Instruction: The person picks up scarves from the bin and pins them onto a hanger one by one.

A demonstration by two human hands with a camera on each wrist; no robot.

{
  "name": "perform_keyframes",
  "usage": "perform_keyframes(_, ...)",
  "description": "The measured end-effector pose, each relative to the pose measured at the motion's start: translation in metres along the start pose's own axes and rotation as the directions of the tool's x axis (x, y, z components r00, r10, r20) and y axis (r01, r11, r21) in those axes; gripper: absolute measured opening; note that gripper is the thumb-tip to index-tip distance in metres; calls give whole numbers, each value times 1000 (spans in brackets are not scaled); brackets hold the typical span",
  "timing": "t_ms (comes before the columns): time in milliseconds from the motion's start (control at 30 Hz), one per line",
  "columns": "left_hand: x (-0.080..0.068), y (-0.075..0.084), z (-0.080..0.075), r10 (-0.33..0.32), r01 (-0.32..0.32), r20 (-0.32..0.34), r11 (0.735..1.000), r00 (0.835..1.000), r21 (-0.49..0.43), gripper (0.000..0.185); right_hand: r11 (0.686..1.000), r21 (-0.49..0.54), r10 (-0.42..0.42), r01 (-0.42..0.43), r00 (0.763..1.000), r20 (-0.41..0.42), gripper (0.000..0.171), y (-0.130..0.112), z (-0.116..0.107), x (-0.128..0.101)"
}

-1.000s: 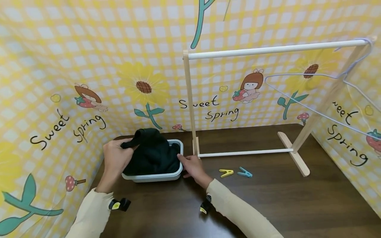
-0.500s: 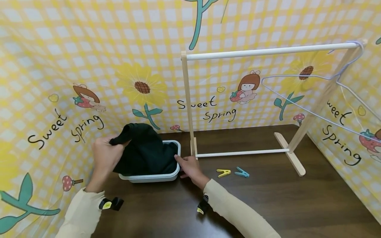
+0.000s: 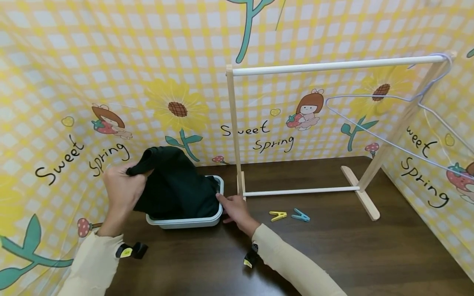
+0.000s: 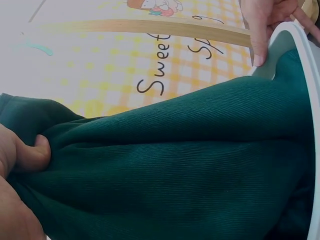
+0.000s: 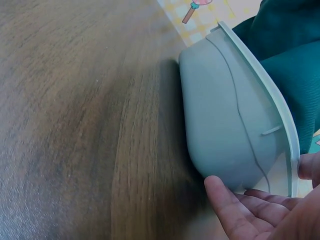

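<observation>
A dark green, finely ribbed cloth rises out of a pale grey-blue plastic tub at the left of the table. My left hand grips the cloth's upper left edge, thumb pressed over the fabric in the left wrist view. Much of the cloth still lies inside the tub, so its full shape is hidden. At the tub's right end, my right hand holds the rim. In the right wrist view its thumb is at the rim and the other fingers lie against the outer wall.
A wooden rack with a white top rail stands right of the tub. A lilac wire hanger hangs at its right end. A yellow clothespin and a blue clothespin lie on the brown table. Patterned fabric walls surround it.
My left hand has moved left and slightly up, drawing the cloth higher and further over the tub's left side. My right hand has stayed at the tub's right rim.
</observation>
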State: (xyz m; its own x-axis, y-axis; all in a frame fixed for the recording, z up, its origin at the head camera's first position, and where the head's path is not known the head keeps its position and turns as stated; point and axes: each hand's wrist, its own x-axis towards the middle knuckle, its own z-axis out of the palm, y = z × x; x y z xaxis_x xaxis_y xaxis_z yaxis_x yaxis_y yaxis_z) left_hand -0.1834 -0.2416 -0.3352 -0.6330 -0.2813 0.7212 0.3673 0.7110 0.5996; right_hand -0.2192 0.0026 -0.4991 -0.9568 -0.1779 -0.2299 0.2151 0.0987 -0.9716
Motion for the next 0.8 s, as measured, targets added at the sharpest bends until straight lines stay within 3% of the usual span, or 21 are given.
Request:
perform_keyframes(300, 7, 6, 0, 6, -6, -17, 1000, 1000, -5, 24, 1000, 3, 9, -9, 1000, -10, 49, -3, 0, 0)
perform_keyframes(533, 16, 8, -2, 43, -44, -23, 998, 999, -33, 42, 1000, -1, 11, -11, 1000, 5, 51, -4, 1, -1)
perform_keyframes(800, 20, 12, -9, 17, -17, -9, 1000, 1000, -24, 41, 1000, 9, 22, -22, 1000, 8, 51, 0, 7, -6)
